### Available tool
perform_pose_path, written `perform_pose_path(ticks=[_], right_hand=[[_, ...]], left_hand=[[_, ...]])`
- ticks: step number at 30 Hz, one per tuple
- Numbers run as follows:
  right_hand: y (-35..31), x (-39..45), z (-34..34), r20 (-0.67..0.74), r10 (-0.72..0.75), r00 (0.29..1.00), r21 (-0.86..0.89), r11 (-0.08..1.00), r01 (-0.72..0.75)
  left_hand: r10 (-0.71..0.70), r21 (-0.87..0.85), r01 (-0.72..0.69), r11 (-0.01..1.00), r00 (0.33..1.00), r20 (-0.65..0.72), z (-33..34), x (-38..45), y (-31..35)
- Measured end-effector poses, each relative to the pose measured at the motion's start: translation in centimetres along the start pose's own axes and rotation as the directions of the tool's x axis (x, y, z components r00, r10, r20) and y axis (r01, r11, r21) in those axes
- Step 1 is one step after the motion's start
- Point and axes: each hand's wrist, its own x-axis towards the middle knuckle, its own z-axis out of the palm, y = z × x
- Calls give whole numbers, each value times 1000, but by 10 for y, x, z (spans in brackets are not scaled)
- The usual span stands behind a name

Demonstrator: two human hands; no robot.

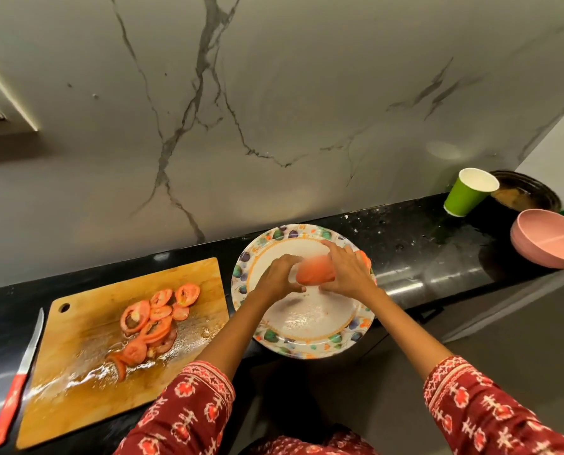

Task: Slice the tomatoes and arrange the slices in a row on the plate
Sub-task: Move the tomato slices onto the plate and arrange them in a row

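Currently a blurred stack of tomato slices (315, 270) is held between left hand (279, 274) and right hand (348, 270) over the plate (307, 336). Fingers are curled round it from both sides. More slices (152, 318) are left on the cutting board (77, 372).

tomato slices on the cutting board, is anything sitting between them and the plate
Nothing visible does. The tomato slices lie on the cutting board, right beside the plate, with only bare counter between. Both hands, left hand and right hand, hold blurred slices over the plate.

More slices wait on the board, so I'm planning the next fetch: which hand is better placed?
Probably the left hand: it is nearer the cutting board and its tomato slices; the right hand would have to cross over.
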Motion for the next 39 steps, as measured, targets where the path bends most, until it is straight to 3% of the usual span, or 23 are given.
perform_pose_path(ticks=[6,12,20,30,39], right_hand=[[8,-3,7,-39,1,999,70,998,1],[10,0,14,-85,-24,996,102,994,33],[10,9,10,-42,-24,999,147,989,30],[11,18,5,89,-82,993,93,993,73],[12,23,5,102,-100,990,85,992,92]], left_hand=[[-4,106,-6,994,995,100,6,26,9],[9,144,-23,989,995,97,11,32,11],[-15,218,1,976,998,59,14,34,17],[-51,132,48,990,999,18,14,34,18],[-71,74,72,995,997,-11,15,31,13]])
